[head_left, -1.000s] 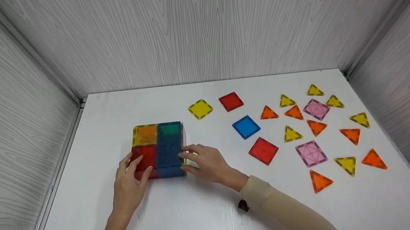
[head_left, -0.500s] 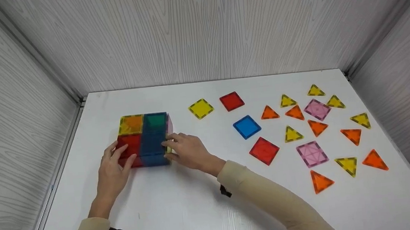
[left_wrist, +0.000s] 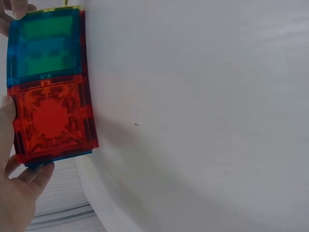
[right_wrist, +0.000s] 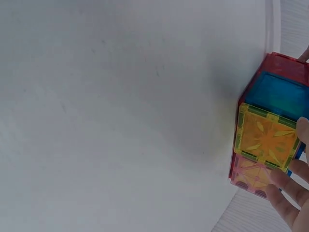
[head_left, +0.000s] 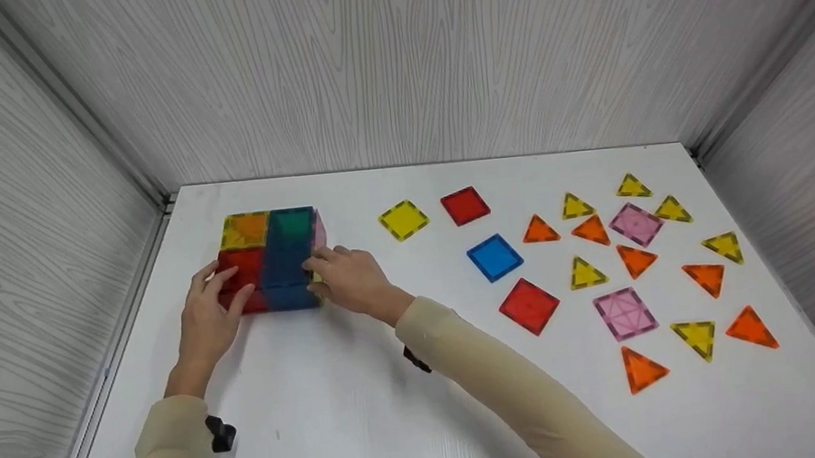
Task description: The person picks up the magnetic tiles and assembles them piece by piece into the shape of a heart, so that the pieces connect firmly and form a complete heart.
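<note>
A box built from see-through magnetic tiles (head_left: 290,263) sits at the left of the table, with yellow, red and blue squares on top. Pink and yellow tiles (right_wrist: 267,137) show on its right side in the right wrist view. My left hand (head_left: 206,323) holds the near left corner, thumb at the front and fingers along the left side and top edge. From the right, my right hand (head_left: 354,277) grips the near right side with bent fingers. In the left wrist view the front wall has a red tile (left_wrist: 50,121) beside a blue one (left_wrist: 44,46).
Loose square tiles lie right of the box: yellow (head_left: 404,219), red (head_left: 465,205), blue (head_left: 495,257) and another red (head_left: 529,306). Farther right are two pink squares (head_left: 626,313) among several orange and yellow triangles (head_left: 644,369). Grained panels (head_left: 392,66) enclose the table (head_left: 367,427).
Both hands have slid the tile box away from me and to the left across the table, keeping their hold on it. The loose tiles have stayed put.
</note>
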The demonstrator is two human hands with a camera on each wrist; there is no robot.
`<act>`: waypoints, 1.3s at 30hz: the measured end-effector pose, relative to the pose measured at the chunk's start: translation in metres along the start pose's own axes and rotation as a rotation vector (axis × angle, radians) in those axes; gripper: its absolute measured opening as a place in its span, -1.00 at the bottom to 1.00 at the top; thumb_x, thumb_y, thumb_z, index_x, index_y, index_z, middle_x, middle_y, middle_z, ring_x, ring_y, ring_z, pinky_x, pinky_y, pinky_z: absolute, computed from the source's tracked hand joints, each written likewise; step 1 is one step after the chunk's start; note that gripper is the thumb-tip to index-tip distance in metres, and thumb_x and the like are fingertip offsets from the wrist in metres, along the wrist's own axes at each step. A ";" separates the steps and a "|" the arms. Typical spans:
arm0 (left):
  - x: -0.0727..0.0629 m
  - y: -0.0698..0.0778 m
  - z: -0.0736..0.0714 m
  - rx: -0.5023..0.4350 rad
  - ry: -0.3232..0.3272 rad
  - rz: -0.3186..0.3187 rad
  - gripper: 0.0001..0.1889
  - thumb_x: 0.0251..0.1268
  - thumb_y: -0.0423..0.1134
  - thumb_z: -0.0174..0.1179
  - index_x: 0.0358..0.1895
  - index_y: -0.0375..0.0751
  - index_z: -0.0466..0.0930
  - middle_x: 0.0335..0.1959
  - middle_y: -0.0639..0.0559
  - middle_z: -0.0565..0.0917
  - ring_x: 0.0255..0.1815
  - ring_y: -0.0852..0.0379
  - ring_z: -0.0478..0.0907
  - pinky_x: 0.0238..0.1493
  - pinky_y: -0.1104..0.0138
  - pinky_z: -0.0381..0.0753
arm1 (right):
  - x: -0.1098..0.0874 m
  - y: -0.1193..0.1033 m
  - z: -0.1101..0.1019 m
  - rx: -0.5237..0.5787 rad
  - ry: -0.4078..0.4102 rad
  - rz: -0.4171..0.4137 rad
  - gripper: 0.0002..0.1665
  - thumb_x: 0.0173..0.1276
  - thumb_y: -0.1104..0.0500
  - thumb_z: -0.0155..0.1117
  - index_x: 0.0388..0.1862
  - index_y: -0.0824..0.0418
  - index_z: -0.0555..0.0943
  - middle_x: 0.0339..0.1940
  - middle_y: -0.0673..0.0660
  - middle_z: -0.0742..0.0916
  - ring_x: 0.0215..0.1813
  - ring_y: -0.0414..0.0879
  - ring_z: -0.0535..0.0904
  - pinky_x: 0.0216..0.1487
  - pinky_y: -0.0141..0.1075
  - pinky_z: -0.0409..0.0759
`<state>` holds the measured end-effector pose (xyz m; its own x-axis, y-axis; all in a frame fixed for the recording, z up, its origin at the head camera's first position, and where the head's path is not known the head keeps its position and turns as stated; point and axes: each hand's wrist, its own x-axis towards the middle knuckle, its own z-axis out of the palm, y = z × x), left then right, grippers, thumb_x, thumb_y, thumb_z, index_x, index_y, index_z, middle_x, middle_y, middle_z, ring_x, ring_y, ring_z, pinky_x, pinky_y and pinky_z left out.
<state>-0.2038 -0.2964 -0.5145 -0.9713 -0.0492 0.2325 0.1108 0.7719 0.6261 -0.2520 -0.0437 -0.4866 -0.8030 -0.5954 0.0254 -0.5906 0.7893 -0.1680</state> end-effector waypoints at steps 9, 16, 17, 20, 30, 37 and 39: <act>-0.007 0.025 0.014 0.159 0.053 0.074 -0.40 0.51 -0.03 0.29 0.43 -0.34 0.49 0.55 -0.38 0.34 0.61 -0.39 0.18 0.65 -0.28 0.14 | -0.046 0.039 -0.010 0.071 0.012 -0.099 -0.43 0.61 -0.18 0.21 0.49 -0.05 0.53 0.48 0.05 0.63 0.39 0.01 0.63 0.31 -0.12 0.70; -0.002 0.053 0.029 0.256 -0.010 0.134 -0.41 0.54 0.05 0.24 0.44 -0.23 0.51 0.56 -0.37 0.35 0.62 -0.35 0.22 0.66 -0.26 0.17 | -0.138 0.095 -0.021 0.191 0.053 -0.115 -0.43 0.57 -0.12 0.28 0.47 -0.01 0.56 0.48 0.14 0.63 0.46 0.11 0.60 0.37 0.07 0.66; -0.001 0.054 0.031 0.263 -0.017 0.127 -0.41 0.55 0.07 0.23 0.45 -0.22 0.51 0.56 -0.37 0.36 0.61 -0.35 0.22 0.65 -0.26 0.18 | -0.153 0.104 -0.022 0.196 0.066 -0.110 -0.43 0.56 -0.12 0.29 0.47 -0.01 0.56 0.48 0.14 0.64 0.46 0.11 0.60 0.36 0.07 0.67; -0.001 0.057 0.035 0.286 -0.036 0.108 -0.41 0.56 0.08 0.20 0.45 -0.22 0.52 0.54 -0.38 0.39 0.59 -0.36 0.26 0.64 -0.27 0.21 | -0.201 0.133 -0.022 0.186 0.105 -0.088 -0.40 0.52 -0.12 0.35 0.46 0.01 0.57 0.46 0.13 0.65 0.44 0.09 0.61 0.32 0.05 0.69; -0.002 0.059 0.037 0.290 -0.060 0.103 -0.41 0.58 0.10 0.17 0.44 -0.23 0.52 0.51 -0.37 0.43 0.55 -0.36 0.32 0.64 -0.26 0.23 | -0.344 0.210 -0.020 0.154 0.179 0.224 -0.25 0.31 -0.10 0.57 0.43 0.05 0.60 0.36 0.13 0.71 0.26 0.08 0.69 0.19 0.05 0.75; -0.001 0.057 0.038 0.306 -0.061 0.109 -0.42 0.60 0.10 0.15 0.45 -0.22 0.52 0.51 -0.37 0.44 0.56 -0.36 0.31 0.63 -0.28 0.22 | -0.389 0.220 -0.014 0.108 0.171 0.346 -0.17 0.22 -0.21 0.61 0.43 0.04 0.61 0.37 0.13 0.67 0.22 0.11 0.68 0.07 0.06 0.77; -0.002 0.056 0.038 0.301 -0.066 0.108 -0.41 0.60 0.12 0.15 0.45 -0.20 0.52 0.52 -0.35 0.44 0.56 -0.36 0.31 0.63 -0.28 0.23 | -0.396 0.220 -0.013 0.112 0.149 0.383 -0.16 0.20 -0.23 0.61 0.41 0.04 0.63 0.35 0.15 0.67 0.27 0.17 0.65 0.12 0.14 0.75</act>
<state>-0.2041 -0.2289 -0.5079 -0.9700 0.0773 0.2305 0.1566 0.9237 0.3496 -0.0650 0.3672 -0.5205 -0.9704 -0.2273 0.0812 -0.2412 0.9234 -0.2987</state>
